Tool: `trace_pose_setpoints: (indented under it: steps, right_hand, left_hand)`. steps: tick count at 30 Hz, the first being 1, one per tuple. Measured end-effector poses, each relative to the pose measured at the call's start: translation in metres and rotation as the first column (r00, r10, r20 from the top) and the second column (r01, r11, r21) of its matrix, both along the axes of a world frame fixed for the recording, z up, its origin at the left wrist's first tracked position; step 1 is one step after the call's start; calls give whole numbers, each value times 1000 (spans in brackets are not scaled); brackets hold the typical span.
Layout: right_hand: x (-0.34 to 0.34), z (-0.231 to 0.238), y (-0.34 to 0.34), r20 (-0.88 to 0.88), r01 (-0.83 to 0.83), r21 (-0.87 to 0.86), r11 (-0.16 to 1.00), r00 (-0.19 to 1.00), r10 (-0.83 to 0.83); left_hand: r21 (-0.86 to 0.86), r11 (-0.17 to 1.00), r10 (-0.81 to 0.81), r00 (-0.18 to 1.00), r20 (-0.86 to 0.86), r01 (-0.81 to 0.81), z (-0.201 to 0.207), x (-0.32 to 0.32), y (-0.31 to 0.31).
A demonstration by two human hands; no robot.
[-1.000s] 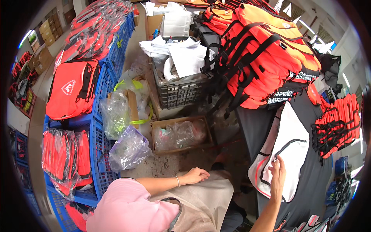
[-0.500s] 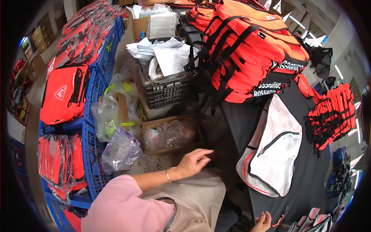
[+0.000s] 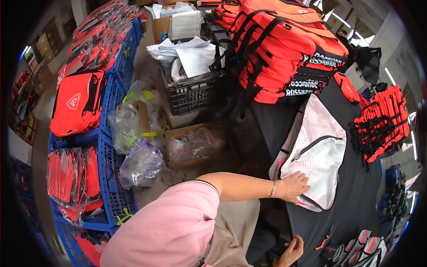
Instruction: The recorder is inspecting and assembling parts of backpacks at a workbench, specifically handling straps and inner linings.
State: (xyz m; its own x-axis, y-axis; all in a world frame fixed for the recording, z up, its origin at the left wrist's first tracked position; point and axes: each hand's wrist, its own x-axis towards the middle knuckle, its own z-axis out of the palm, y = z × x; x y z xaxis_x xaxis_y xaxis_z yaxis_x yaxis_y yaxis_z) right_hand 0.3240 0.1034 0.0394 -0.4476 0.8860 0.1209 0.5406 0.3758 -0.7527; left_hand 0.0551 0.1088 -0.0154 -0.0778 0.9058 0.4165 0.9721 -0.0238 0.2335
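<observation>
A white bag with black zip trim and pinkish-red edging (image 3: 322,153) lies flat on the black-covered table (image 3: 356,191). My left hand (image 3: 295,187) rests on its near left part, palm down with the fingers spread. Close to the table's near edge, at the bottom of the view, is my right hand (image 3: 291,252). Its fingers are loosely curled and apart, with nothing visible in them. A small orange-and-black item (image 3: 323,241) lies on the cloth to its right.
Red backpacks (image 3: 275,53) are piled at the table's far end. More red bags (image 3: 384,122) stand at the right, and folded white-grey pieces (image 3: 367,249) at the near right. Blue crates (image 3: 111,164) line the left. A black crate (image 3: 191,95) holds white sheets; a carton (image 3: 191,162) holds clear plastic.
My left hand has reached right, from above my lap onto the white bag. My right hand has shifted slightly left. The view has moved a little.
</observation>
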Motion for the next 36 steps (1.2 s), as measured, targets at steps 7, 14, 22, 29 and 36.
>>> trace_pose_setpoints:
  steps: [7,14,22,29,36]
  right_hand:
    - [52,-33,6,-12,-12,53,999,1000,13]
    - [42,-25,-3,-44,-10,-124,992,999,4]
    - [22,-36,-4,-64,-47,-242,969,997,32]
    - [-15,-13,-30,-231,-347,-467,813,936,266]
    - [-76,76,-97,-321,-764,-603,232,498,806]
  left_hand:
    - [-144,989,-17,996,86,29,3,-10,27]
    - [-85,996,34,933,359,-3,68,-53,6]
    - [-207,978,61,958,279,-2,32,-54,-29]
    - [495,861,-303,902,308,121,25,-30,-36]
    - [267,777,-227,-141,964,570,17,129,-69]
